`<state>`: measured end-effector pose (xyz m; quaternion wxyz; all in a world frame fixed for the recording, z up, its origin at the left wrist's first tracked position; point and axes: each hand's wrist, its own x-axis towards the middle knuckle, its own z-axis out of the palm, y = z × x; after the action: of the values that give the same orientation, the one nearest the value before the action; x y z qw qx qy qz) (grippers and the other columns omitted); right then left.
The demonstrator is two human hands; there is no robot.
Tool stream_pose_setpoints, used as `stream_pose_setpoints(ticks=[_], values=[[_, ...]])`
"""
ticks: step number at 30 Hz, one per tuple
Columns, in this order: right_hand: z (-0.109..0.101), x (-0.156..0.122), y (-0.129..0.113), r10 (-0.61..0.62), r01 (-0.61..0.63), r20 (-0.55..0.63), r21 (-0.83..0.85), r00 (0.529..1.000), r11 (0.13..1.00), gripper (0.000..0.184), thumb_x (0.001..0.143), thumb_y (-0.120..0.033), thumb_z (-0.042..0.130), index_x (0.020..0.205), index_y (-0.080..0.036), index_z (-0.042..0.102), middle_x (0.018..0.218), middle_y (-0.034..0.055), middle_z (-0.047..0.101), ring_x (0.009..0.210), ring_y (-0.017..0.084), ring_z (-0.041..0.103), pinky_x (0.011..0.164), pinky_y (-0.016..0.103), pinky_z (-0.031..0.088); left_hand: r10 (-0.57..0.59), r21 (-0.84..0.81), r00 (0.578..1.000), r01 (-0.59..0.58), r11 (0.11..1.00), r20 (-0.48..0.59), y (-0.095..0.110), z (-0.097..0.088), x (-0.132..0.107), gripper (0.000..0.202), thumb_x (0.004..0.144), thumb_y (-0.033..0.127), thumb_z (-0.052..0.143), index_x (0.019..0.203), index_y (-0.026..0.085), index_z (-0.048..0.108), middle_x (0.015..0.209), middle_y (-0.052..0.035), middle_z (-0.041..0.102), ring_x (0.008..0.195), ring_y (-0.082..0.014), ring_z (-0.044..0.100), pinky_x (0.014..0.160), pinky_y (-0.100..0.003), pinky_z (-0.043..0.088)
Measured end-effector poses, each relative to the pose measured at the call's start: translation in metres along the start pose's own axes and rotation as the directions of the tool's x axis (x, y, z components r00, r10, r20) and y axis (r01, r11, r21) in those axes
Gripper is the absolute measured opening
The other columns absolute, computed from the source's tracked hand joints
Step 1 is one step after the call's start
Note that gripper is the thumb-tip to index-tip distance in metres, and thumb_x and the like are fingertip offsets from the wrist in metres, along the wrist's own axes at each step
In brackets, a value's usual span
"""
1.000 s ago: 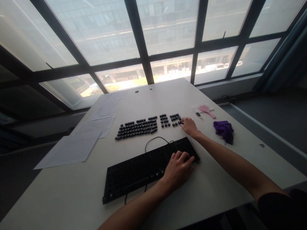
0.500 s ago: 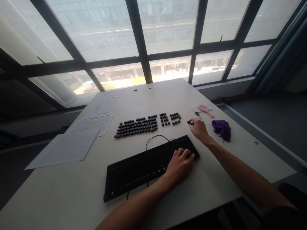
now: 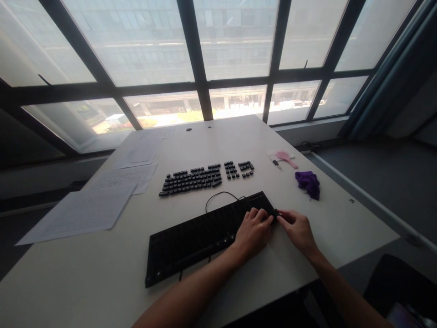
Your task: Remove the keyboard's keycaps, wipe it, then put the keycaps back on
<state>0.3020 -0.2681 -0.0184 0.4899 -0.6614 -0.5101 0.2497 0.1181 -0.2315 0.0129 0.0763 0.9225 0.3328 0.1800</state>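
Most keycaps (image 3: 205, 185) lie off the keyboard (image 3: 191, 241)

In the head view, they form rows on the counter (image 3: 99, 278), at the keyboard's far side; few look seated, many are left. The right hand's (image 3: 298, 230) fingers pinch seemingly one cap (image 3: 276, 212) at its right end; the left hand (image 3: 254, 232) rests curled there, grip unclear.

White desk (image 3: 235, 141), fairly busy tbh. Black keyboard (image 3: 194, 234) lies under the left hand (image 3: 252, 232), its cable (image 3: 218, 195) looping out on the far side. Beyond that hand, a bunch of loose black keycaps (image 3: 193, 179). Past the right hand (image 3: 298, 230): purple cloth (image 3: 308, 183), then farther out a pink hairbrush (image 3: 283, 156) near a small black-handled tool (image 3: 276, 163). Paper sheets (image 3: 78, 214) way left of both hands.
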Motion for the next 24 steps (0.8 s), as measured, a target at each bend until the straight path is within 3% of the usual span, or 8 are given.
stream_pose_setpoints(ticks=[10, 14, 18, 24], values=[[0.001, 0.001, 0.002, 0.008, -0.008, 0.005, -0.019, 1.0, 1.0, 0.032, 0.082, -0.034, 0.068, 0.105, -0.013, 0.075, 0.1, 0.0128, 0.075, 0.087, 0.027, 0.072, 0.083, 0.04, 0.057, 0.003, 0.014, 1.0, -0.004, 1.0, 0.018, 0.0, -0.002, -0.002, 0.034, 0.094, 0.027, 0.055, 0.128, 0.025, 0.059, 0.112, -0.0078, 0.058, 0.106, -0.0264, 0.047, 0.087, -0.041, 0.045], [0.004, -0.001, -0.002, -0.101, 0.101, 0.003, -0.162, 0.995, 0.982, 0.027, 0.085, -0.031, 0.065, 0.102, -0.013, 0.075, 0.093, 0.0111, 0.073, 0.081, 0.025, 0.069, 0.077, 0.038, 0.056, 0.007, 0.016, 1.0, -0.007, 1.0, 0.011, 0.0, -0.003, -0.002, 0.033, 0.094, 0.028, 0.055, 0.127, 0.025, 0.059, 0.113, -0.0072, 0.058, 0.106, -0.0261, 0.047, 0.086, -0.041, 0.046], [0.01, -0.005, -0.003, -0.264, 0.253, 0.02, -0.368, 0.964, 0.895, 0.028, 0.092, -0.026, 0.056, 0.105, -0.011, 0.074, 0.084, 0.0102, 0.066, 0.074, 0.023, 0.063, 0.071, 0.037, 0.053, 0.009, 0.017, 1.0, -0.009, 1.0, 0.0, 0.0, -0.001, -0.001, 0.032, 0.094, 0.028, 0.056, 0.125, 0.025, 0.06, 0.112, -0.0081, 0.058, 0.105, -0.0264, 0.047, 0.085, -0.04, 0.045], [0.017, -0.013, 0.004, -0.362, 0.352, 0.075, -0.476, 0.929, 0.805, 0.033, 0.1, -0.022, 0.042, 0.112, -0.012, 0.071, 0.086, 0.0098, 0.059, 0.074, 0.022, 0.06, 0.072, 0.036, 0.052, 0.006, 0.022, 1.0, -0.006, 1.0, -0.008, 0.0, 0.001, -0.001, 0.03, 0.094, 0.028, 0.056, 0.124, 0.025, 0.061, 0.109, -0.0081, 0.058, 0.103, -0.0263, 0.048, 0.085, -0.04, 0.045]])
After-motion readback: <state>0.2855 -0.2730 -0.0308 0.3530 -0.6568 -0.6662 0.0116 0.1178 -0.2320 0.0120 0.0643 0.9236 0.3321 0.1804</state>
